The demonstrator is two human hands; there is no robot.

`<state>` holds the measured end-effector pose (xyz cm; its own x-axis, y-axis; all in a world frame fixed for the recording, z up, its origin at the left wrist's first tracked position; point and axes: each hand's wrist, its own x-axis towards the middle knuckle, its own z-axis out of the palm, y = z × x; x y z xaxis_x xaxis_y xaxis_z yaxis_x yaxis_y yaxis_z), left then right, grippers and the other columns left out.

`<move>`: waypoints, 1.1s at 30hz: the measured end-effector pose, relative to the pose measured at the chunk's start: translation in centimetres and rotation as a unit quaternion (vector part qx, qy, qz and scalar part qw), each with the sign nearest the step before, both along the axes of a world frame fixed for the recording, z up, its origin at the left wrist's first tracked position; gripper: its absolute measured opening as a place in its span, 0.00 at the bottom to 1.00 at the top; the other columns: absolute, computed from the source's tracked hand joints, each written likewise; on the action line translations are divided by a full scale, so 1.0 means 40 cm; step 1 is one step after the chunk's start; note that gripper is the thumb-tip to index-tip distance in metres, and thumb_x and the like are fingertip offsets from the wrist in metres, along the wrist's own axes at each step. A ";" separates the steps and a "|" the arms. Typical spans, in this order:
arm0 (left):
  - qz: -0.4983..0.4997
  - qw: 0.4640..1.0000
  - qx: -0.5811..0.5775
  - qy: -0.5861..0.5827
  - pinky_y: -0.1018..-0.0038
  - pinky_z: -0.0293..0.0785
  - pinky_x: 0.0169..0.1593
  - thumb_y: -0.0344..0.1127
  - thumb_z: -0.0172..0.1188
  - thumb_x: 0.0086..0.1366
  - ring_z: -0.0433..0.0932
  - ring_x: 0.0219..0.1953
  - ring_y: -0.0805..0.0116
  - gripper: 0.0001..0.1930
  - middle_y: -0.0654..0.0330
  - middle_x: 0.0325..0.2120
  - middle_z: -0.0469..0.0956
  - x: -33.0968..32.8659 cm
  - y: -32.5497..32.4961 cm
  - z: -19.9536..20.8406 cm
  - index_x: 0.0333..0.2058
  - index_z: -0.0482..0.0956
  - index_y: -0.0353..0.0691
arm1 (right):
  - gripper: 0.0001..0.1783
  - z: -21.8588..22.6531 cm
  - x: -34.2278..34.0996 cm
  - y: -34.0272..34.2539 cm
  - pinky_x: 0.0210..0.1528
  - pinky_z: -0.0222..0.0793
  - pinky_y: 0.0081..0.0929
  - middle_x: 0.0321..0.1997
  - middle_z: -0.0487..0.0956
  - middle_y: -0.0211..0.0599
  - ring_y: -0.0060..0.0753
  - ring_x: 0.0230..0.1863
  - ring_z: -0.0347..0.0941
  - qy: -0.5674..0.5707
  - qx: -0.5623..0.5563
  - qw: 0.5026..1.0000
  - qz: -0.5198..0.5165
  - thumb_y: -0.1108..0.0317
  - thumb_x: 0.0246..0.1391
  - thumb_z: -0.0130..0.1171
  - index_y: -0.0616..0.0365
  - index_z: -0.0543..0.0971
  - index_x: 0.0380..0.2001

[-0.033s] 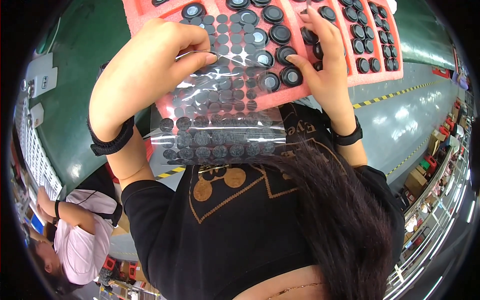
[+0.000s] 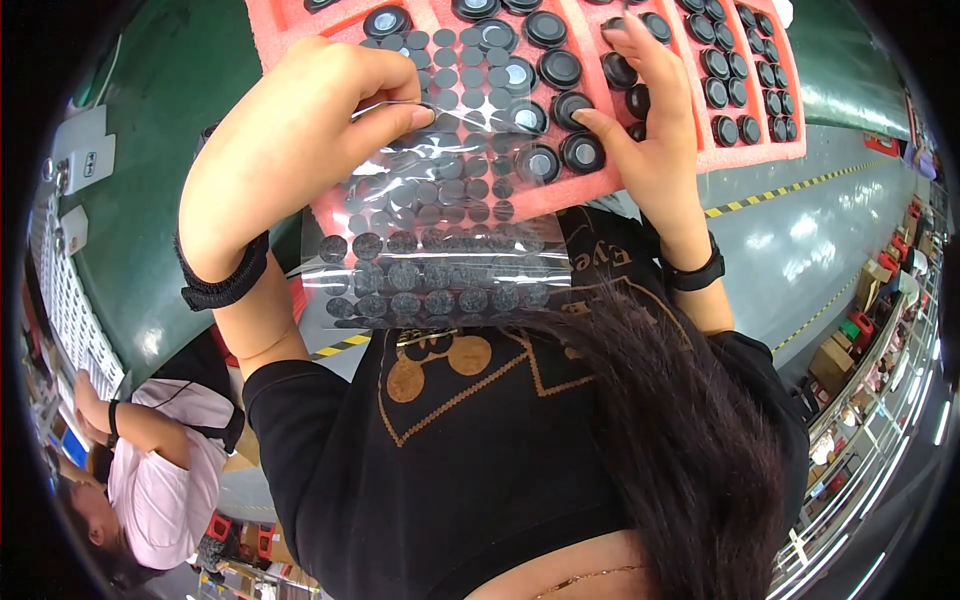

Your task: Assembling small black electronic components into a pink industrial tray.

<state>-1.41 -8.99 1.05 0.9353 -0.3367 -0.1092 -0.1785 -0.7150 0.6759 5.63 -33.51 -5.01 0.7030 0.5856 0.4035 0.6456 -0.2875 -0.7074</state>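
My left hand pinches a clear plastic sheet between thumb and fingers. Rows of round black stickers cover the sheet, which hangs curved over the near edge of a pink foam tray. Black round caps sit in the tray's compartments, several with a pale grey disc at the centre. Over the tray is my right hand, its fingers apart. The right thumb tip touches or lies just over a black cap; exact contact is hard to tell. Its index fingertip points up near the far caps.
A green table carries the tray. White boxes and a white perforated rack stand at left. A co-worker in a pink shirt works at lower left. Shelves with cartons line the right, beyond a grey floor with striped tape.
The right hand's raised fingers have shifted very slightly right, while its thumb stays by the same cap. The left hand and the sheet look unchanged.
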 end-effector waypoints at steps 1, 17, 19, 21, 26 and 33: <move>0.000 1.000 0.001 -0.001 0.81 0.66 0.20 0.27 0.56 0.56 0.71 0.15 0.76 0.06 0.60 0.12 0.70 0.000 -0.001 0.001 0.24 0.71 0.32 | 0.38 0.000 0.000 0.004 0.55 0.58 0.28 0.41 0.73 0.36 0.26 0.41 0.70 0.006 0.039 0.999 -0.017 0.85 0.39 0.58 0.62 0.59 0.57; 0.042 0.999 -0.007 0.011 0.73 0.63 0.22 0.31 0.57 0.54 0.69 0.16 0.64 0.07 0.54 0.13 0.70 0.002 -0.016 0.007 0.23 0.74 0.32 | 0.32 0.030 -0.031 -0.071 0.55 0.57 0.30 0.28 0.77 0.33 0.25 0.37 0.70 0.228 0.000 0.973 0.037 0.82 0.41 0.59 0.68 0.60 0.52; 0.012 1.000 0.007 -0.012 0.79 0.64 0.19 0.30 0.56 0.56 0.70 0.15 0.74 0.06 0.60 0.12 0.69 0.004 -0.011 0.005 0.24 0.73 0.33 | 0.32 0.028 -0.029 -0.073 0.53 0.58 0.28 0.28 0.77 0.33 0.25 0.37 0.70 0.223 0.000 0.974 0.035 0.82 0.41 0.59 0.68 0.60 0.52; -0.004 1.000 0.013 -0.022 0.82 0.65 0.18 0.29 0.55 0.58 0.70 0.15 0.78 0.06 0.62 0.12 0.69 0.003 -0.010 0.005 0.25 0.72 0.33 | 0.31 0.023 -0.032 -0.074 0.50 0.61 0.26 0.28 0.77 0.34 0.25 0.38 0.70 0.216 0.001 0.976 0.029 0.83 0.41 0.59 0.69 0.60 0.51; 0.026 0.999 -0.004 0.044 0.82 0.65 0.18 0.29 0.55 0.57 0.70 0.15 0.78 0.06 0.62 0.12 0.69 0.001 -0.014 0.015 0.24 0.72 0.33 | 0.31 0.016 -0.037 -0.076 0.46 0.64 0.22 0.26 0.76 0.34 0.27 0.38 0.70 0.225 0.019 0.973 0.048 0.84 0.41 0.59 0.67 0.60 0.51; 0.025 0.998 -0.004 0.054 0.82 0.65 0.18 0.29 0.55 0.58 0.70 0.15 0.78 0.06 0.63 0.12 0.69 -0.006 -0.007 0.021 0.25 0.71 0.32 | 0.27 0.032 -0.047 -0.051 0.47 0.63 0.23 0.40 0.72 0.37 0.27 0.44 0.67 -0.094 -0.147 0.984 0.023 0.84 0.39 0.59 0.62 0.68 0.47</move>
<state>-1.64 -9.27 1.90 0.9340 -0.2904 -0.2082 -0.0679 -0.7163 0.6944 3.75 -35.53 -3.74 0.6016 0.7263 0.3327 0.7747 -0.4289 -0.4645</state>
